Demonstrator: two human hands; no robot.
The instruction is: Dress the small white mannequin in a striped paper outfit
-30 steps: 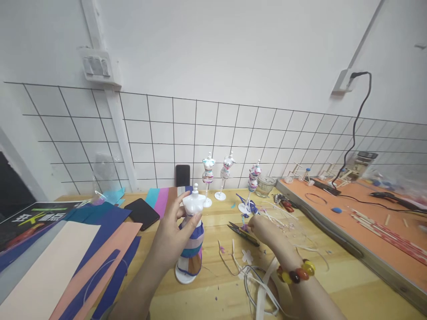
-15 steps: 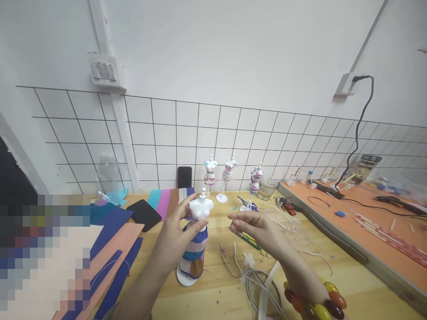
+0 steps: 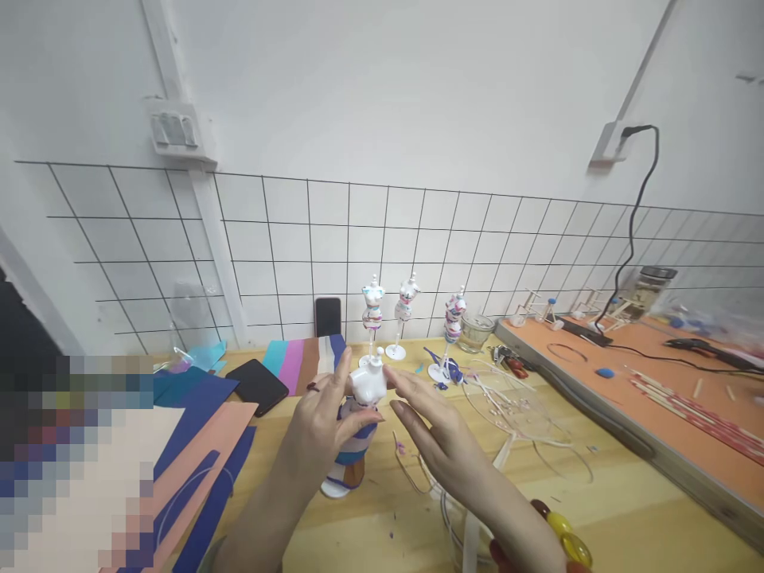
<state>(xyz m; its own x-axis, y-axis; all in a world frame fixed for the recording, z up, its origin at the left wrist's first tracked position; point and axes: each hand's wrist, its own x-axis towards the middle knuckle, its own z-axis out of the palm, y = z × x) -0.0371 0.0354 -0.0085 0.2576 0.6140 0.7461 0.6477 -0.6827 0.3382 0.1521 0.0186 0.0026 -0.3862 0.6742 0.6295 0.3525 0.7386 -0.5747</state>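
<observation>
My left hand (image 3: 319, 422) is wrapped round a small white dress-form mannequin (image 3: 368, 385), with the thumb across its front. The mannequin leans a little to the right and wears a skirt of blue, lilac, teal and brown bands (image 3: 351, 455); its white base (image 3: 335, 489) shows below. My right hand (image 3: 438, 426) is at the mannequin's right side, thumb and fingers stretched towards the shoulder and apart. Whether the fingertips touch it I cannot tell. Nothing shows between them. Behind stand three smaller decorated mannequins (image 3: 372, 309) on thin white stands.
Coloured fabric or paper sheets (image 3: 208, 446) lie at left, beside a black phone-like slab (image 3: 258, 385). A phone (image 3: 328, 317) leans on the wall. Ribbons and cords (image 3: 471, 533) lie under my right arm. A glass jar (image 3: 476, 333) and an orange board (image 3: 597, 350) stand at right.
My right hand has left the scissors area and come left to the mannequin, now covering the scissors. My left hand has kept hold of the mannequin, which has tilted slightly right.
</observation>
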